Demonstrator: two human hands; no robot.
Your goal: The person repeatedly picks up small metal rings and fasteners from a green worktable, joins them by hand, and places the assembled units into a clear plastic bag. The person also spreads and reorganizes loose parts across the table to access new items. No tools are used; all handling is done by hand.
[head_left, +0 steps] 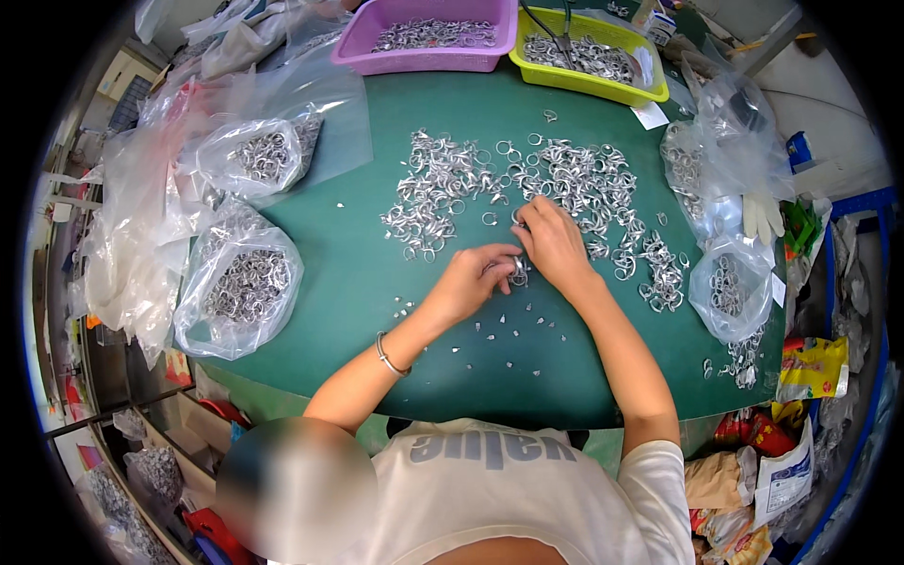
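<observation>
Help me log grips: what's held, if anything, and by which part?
The left hand seemingly holds silvery rings, gripped part unclear; for the right hand, can't tell.

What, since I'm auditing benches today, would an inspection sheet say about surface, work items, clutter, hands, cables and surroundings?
Surface: green tabletop; small silver bits scattered between the hands and the near edge.
Job's things: loose silver rings heaped beyond the hands; more in the purple basket and yellow basket.
Clutter: clear plastic bags on both sides, some holding rings; a pale glove at right.
Hands: left hand and right hand close together, silver pieces by their fingertips; grip unclear.
Cables: nothing clearly seen.
Surroundings: packages piled at lower right.
</observation>
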